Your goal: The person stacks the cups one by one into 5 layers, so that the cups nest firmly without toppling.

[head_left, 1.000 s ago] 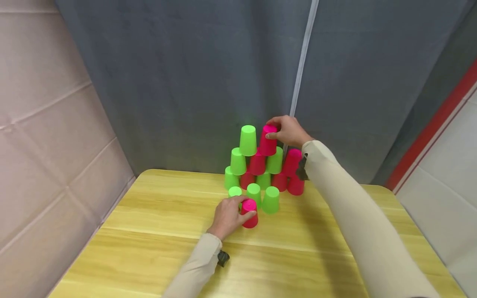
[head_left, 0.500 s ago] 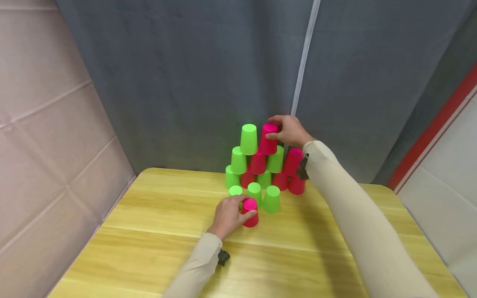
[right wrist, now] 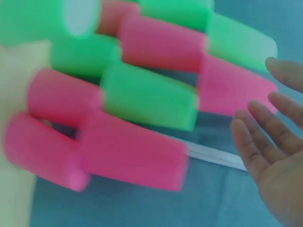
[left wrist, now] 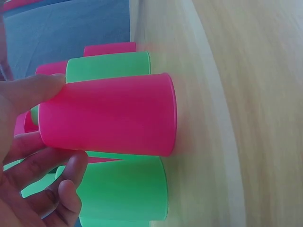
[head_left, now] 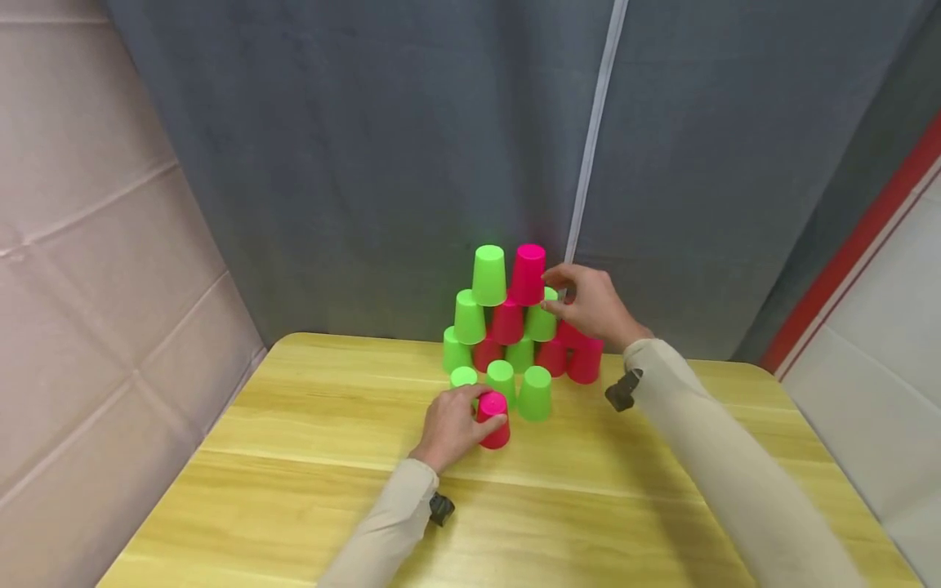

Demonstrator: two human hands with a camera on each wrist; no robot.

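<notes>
A pyramid of upside-down green and pink cups stands at the back of the yellow table (head_left: 294, 457). Its top tier is a green cup (head_left: 488, 275) beside a pink cup (head_left: 528, 274). My right hand (head_left: 588, 306) hovers at the pyramid's right side, level with the second tier, with relaxed fingers holding nothing. In the right wrist view the right hand (right wrist: 270, 161) is spread open next to the blurred cups. My left hand (head_left: 452, 425) grips a loose pink cup (head_left: 495, 420) standing on the table in front. The left wrist view shows the fingers (left wrist: 28, 156) wrapped round this pink cup (left wrist: 109, 116).
Three loose green cups (head_left: 534, 394) stand between the held cup and the pyramid. A grey curtain (head_left: 367, 163) hangs right behind the stack. A padded beige wall (head_left: 88, 286) lies to the left. The table's bare wood runs toward me.
My right hand has let go of the top pink cup and dropped down and right, beside the second tier. The cup stays on top. The left hand has not moved.
</notes>
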